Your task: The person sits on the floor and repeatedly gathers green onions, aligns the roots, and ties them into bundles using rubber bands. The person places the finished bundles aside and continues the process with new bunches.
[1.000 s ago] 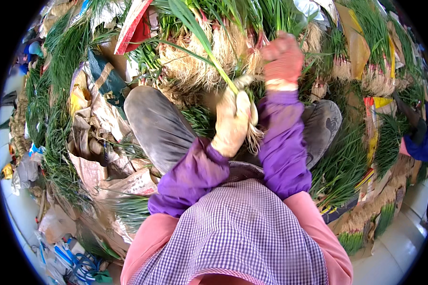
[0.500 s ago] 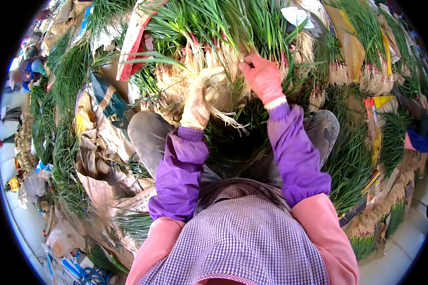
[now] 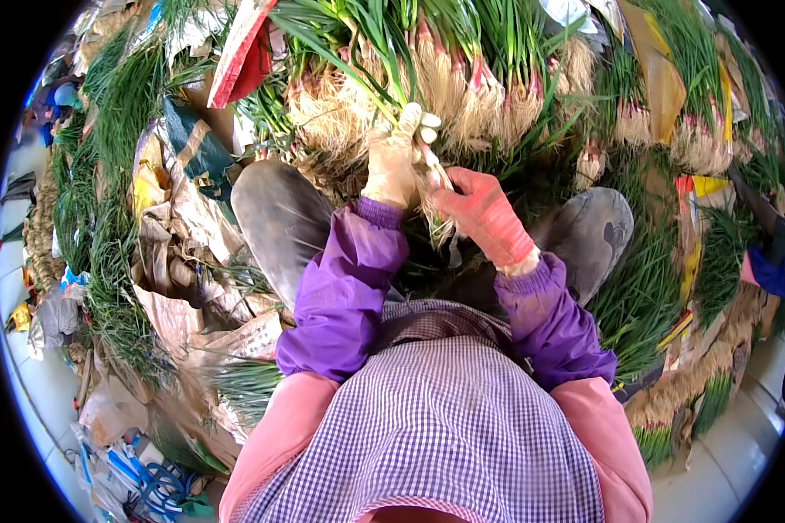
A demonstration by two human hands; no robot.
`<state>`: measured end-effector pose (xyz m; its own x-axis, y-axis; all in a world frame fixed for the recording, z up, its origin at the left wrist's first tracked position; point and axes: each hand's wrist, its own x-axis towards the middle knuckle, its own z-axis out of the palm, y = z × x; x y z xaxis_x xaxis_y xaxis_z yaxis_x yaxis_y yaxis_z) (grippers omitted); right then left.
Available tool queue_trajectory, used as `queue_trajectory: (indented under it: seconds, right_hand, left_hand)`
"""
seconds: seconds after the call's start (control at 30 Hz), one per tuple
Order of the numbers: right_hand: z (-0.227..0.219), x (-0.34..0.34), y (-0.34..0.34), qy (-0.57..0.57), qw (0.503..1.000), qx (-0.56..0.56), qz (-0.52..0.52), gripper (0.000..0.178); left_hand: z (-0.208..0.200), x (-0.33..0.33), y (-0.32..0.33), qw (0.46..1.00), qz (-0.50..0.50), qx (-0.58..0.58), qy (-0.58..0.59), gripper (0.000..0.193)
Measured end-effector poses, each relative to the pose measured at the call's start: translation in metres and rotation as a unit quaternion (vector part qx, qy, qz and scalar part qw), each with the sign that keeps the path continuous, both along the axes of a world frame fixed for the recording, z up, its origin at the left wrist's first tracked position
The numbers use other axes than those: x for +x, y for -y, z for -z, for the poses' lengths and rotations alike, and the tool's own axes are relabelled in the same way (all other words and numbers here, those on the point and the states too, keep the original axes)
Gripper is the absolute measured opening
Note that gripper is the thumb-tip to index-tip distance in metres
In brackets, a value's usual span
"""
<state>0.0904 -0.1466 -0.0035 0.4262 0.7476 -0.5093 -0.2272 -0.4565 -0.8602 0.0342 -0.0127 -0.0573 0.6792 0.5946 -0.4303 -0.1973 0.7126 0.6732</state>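
The right hand (image 3: 490,220) has left the bunches ahead of it and come down just right of and below the left hand (image 3: 391,164), fingertips now at the roots (image 3: 433,193). The held stalk (image 3: 378,105), earlier pointing left, rises ahead of the left hand.

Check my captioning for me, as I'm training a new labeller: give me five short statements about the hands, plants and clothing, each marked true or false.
1. The left hand and the right hand both wear gloves. True.
2. The two gloves match in colour. False: the left one is pale, the right one red.
3. The left hand holds a leafy plant with stringy pale roots. True.
4. The right hand is well away from that plant. False: its fingertips are at the roots.
5. The person's apron is plain. False: it is checked.
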Motion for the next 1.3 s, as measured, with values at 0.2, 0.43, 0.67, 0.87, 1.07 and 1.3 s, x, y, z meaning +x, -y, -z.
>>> queue_trajectory:
  seconds: [0.2, 0.43, 0.67, 0.87, 1.07, 1.3]
  right_hand:
    - [-0.039, -0.012, 0.038, 0.261, 0.959, 0.100, -0.045, 0.012]
    - [-0.081, 0.006, 0.042, -0.127, 0.984, 0.114, 0.039, 0.027]
    - [0.018, 0.042, -0.039, 0.217, 0.963, 0.161, 0.029, 0.029]
    - [0.045, 0.019, -0.045, 0.270, 0.881, 0.280, 0.271, 0.021]
    - [0.017, 0.025, -0.028, -0.197, 0.966, 0.156, 0.060, 0.031]
    - [0.017, -0.011, -0.059, 0.001, 0.952, 0.248, 0.178, 0.023]
  left_hand:
    - [-0.014, 0.005, 0.023, 0.991, 0.024, 0.125, -0.047, 0.019]
    - [-0.076, -0.013, 0.005, 0.963, -0.026, 0.232, -0.132, 0.023]
    - [-0.074, -0.036, 0.024, 0.966, 0.156, 0.171, -0.113, 0.021]
    - [-0.018, -0.030, 0.036, 0.996, 0.062, 0.014, 0.064, 0.016]
    - [-0.030, -0.056, 0.038, 0.941, 0.139, -0.221, 0.218, 0.033]
    - [-0.039, -0.054, 0.026, 0.976, 0.109, -0.109, 0.156, 0.038]
